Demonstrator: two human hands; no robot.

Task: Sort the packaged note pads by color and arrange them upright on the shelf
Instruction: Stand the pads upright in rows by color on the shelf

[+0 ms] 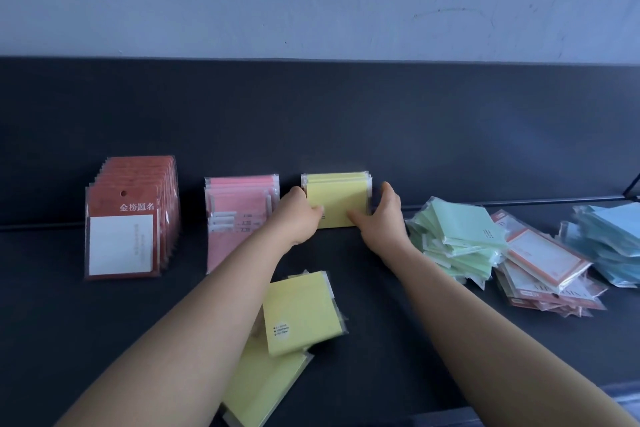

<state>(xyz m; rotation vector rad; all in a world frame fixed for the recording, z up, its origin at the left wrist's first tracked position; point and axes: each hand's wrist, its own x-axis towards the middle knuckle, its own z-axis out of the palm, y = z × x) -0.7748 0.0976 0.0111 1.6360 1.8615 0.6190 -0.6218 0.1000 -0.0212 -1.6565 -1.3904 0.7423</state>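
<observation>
Head view, the only one there is. Both arms reach fwd over the dark shelf (104, 340) to the yellow row (337, 198), a few packs standing on edge vs. the back panel (346, 114). The left hand (304, 208) grips the row's left side, fingers curled at the edge & thumb on the front pack. The right hand (377, 215) mirrors it on the right side, thumb on the front face, fingers wrapped round the side. My guess: squeezing from both sides squares the packs & stops them tipping fwd, since film sleeves slide easily.

Just beside, to the left, stands the pink row (239, 201), upright, w/ a pink pack leaning at its front. Further left is the red row (128, 218), tall hang-hole packs w/ white pads, tidy. So each colour gets its own block w/ a gap between, prob. so they read at a glance.

Near the front edge, between the forearms, loose yellow packs (301, 312) lie flat & overlapped, close by for the next pick-up, I'd say. On the right, not yet stood up: green heap (457, 239), orange-edged packs (543, 260), blue heap (609, 239), all in sloppy flat piles. Task approx. half done at best.
</observation>
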